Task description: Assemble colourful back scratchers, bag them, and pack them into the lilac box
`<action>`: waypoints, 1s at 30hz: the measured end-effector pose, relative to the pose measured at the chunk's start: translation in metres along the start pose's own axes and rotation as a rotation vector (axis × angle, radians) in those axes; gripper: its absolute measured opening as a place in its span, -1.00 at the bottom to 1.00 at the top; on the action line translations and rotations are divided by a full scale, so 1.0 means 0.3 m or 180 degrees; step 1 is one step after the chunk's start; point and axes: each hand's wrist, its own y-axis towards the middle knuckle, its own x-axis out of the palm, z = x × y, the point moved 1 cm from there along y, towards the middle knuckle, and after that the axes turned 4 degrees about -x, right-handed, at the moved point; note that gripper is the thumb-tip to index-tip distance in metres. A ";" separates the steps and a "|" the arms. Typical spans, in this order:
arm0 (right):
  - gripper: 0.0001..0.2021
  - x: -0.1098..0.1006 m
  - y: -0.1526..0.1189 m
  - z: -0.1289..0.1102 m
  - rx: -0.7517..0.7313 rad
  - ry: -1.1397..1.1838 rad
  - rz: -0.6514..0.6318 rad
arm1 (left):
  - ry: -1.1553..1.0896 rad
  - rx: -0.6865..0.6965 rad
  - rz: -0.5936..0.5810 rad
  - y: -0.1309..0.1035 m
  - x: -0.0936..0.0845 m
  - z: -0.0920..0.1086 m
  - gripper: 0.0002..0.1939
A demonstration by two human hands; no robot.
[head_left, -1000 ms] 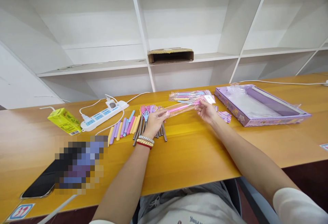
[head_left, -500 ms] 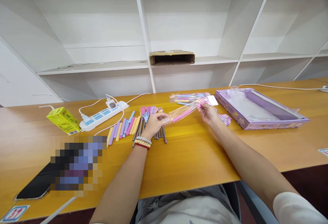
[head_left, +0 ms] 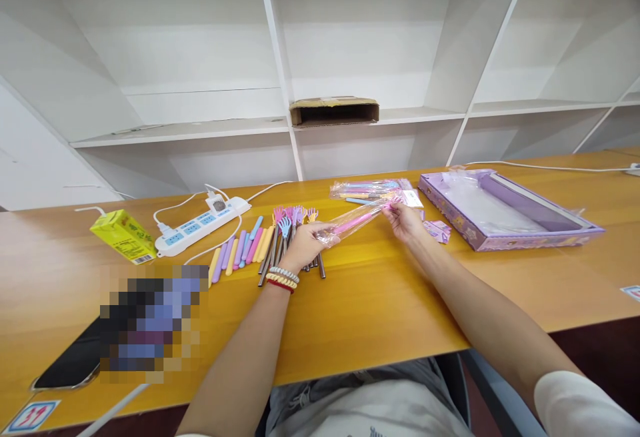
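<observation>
My left hand (head_left: pixel 306 248) is closed on the left end of a clear plastic sleeve (head_left: pixel 327 235). Inside the sleeve lies a pink rod-shaped piece (head_left: pixel 354 223), apparently part of a back scratcher. My right hand (head_left: pixel 404 222) pinches the sleeve's other end. Behind and below my left hand lie several back scratcher heads (head_left: pixel 285 226) with metal rods, in pink, purple, blue and yellow. Left of them, a row of coloured handles (head_left: pixel 243 249) rests on the table. Beyond my right hand are more wrapped back scratchers (head_left: pixel 363 190), partly overlapped by the sleeve.
A purple box tray (head_left: pixel 520 245) with clear plastic inside stands at right, near a small purple packet (head_left: pixel 438 231). A power strip (head_left: pixel 200 225), a yellow drink carton (head_left: pixel 123 236) and a phone (head_left: pixel 70 355) are at left. A cardboard box (head_left: pixel 335 112) sits on the shelf behind.
My left hand has moved slightly right along the sleeve, closer to my right hand. The pink piece now lies nearer my right hand, which has hardly moved.
</observation>
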 end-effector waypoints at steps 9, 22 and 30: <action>-0.90 -0.007 -0.019 -0.014 0.0341 -0.0243 -0.0450 | -0.0667 -0.0659 0.0192 0.016 -0.016 -0.019 -0.67; -0.89 0.005 -0.024 -0.020 -0.0023 -0.0235 -0.0404 | -0.0877 -0.0937 0.0118 0.007 -0.020 -0.019 -0.62; -0.88 0.010 -0.032 -0.015 0.0011 -0.0171 -0.0488 | -0.0863 -0.1005 0.0275 0.012 -0.022 -0.032 -0.60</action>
